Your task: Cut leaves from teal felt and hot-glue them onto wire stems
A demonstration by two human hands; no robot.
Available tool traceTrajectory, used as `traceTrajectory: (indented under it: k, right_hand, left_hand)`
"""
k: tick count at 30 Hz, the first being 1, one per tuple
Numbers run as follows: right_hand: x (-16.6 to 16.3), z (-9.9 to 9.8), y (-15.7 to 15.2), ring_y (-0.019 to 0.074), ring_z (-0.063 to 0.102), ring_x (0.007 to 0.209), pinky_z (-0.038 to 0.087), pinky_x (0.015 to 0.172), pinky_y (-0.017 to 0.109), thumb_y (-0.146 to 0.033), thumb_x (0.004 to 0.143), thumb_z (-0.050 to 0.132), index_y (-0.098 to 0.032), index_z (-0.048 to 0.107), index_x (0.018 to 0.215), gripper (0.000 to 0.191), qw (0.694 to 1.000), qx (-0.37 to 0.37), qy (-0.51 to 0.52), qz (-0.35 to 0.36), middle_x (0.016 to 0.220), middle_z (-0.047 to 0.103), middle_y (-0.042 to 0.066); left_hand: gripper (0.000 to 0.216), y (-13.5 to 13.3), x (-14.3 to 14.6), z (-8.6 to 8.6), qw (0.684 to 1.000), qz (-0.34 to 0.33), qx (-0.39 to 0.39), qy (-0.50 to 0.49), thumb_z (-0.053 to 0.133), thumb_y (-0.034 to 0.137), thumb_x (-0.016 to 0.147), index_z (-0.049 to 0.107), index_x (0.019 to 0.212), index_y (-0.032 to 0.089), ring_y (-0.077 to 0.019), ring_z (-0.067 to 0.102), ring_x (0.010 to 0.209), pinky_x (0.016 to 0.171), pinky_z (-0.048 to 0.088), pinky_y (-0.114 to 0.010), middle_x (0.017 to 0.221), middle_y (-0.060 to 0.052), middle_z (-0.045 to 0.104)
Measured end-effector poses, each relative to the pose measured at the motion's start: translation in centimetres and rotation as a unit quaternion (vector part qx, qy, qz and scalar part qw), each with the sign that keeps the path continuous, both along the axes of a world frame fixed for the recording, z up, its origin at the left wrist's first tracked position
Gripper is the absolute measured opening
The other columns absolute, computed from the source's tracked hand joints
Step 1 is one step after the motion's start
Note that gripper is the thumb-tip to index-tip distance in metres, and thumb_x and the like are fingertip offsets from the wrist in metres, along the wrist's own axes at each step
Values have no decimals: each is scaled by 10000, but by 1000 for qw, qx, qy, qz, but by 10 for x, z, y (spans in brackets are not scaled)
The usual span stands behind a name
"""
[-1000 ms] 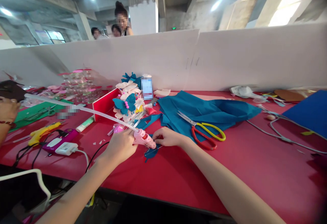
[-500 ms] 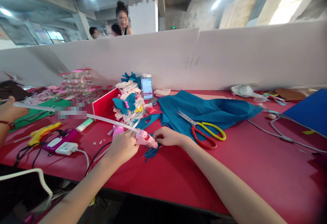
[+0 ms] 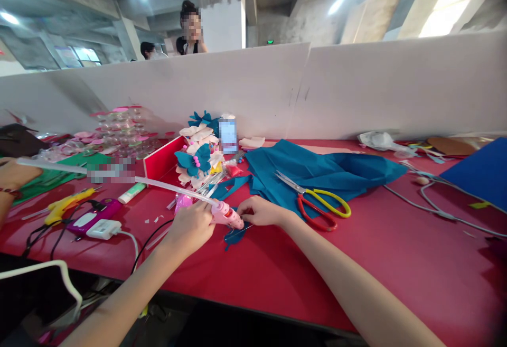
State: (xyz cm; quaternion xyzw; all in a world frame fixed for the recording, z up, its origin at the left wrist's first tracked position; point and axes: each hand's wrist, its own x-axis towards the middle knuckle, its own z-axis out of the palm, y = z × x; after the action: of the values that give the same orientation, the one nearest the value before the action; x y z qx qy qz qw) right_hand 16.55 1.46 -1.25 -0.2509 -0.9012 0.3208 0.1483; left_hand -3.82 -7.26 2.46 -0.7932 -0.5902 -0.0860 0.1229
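Observation:
My left hand [image 3: 192, 226] is closed around a pink hot glue gun [image 3: 226, 215], with a long pale glue stick [image 3: 170, 185] poking out of its back. The gun's nozzle end points down over a small blue fabric piece [image 3: 235, 236] on the red table. Just right of the nozzle, my right hand [image 3: 259, 212] is closed in a pinch on what looks like a thin wire [image 3: 246, 227] lying across this piece. The exact pinch point is partly hidden by the fingers. Scissors [image 3: 312, 199] with red and yellow handles rest on blue cloth [image 3: 285, 167] beyond my right hand.
Fabric flowers [image 3: 194, 159] and a phone [image 3: 227, 136] stand behind the glue gun. Leftward are a yellow glue gun [image 3: 71, 204], a purple power strip [image 3: 95, 215] and cables. Another person's hand [image 3: 16, 175] is at far left. A white partition [image 3: 356, 88] borders the table.
My hands and the glue gun stay almost still over the blue piece. The other person's hand at far left has shifted slightly down.

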Motion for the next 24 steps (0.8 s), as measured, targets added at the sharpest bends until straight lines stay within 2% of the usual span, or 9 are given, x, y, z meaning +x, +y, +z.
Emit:
traceTrajectory:
  k: [10,24]
  right_hand:
    - [0,-1,1,132,627,697,425,628,184,-36,703,523,-138,721,839,261,1000,-3,0,1,793,716,25]
    - [0,0,0,136,628,714,429,644,194,-76,741,536,-142,727,861,234,1000,3,-1,6,816,721,31]
  left_hand:
    - [428,0,0,-1,1000,3,-11,-1,442,98,772,624,1138,224,-267,668,891,638,508,-318,1005,-96,700]
    - [437,-1,-3,-1,1000,1,-4,-15,446,92,765,620,1142,226,-257,673,880,669,514,-318,1000,-90,702]
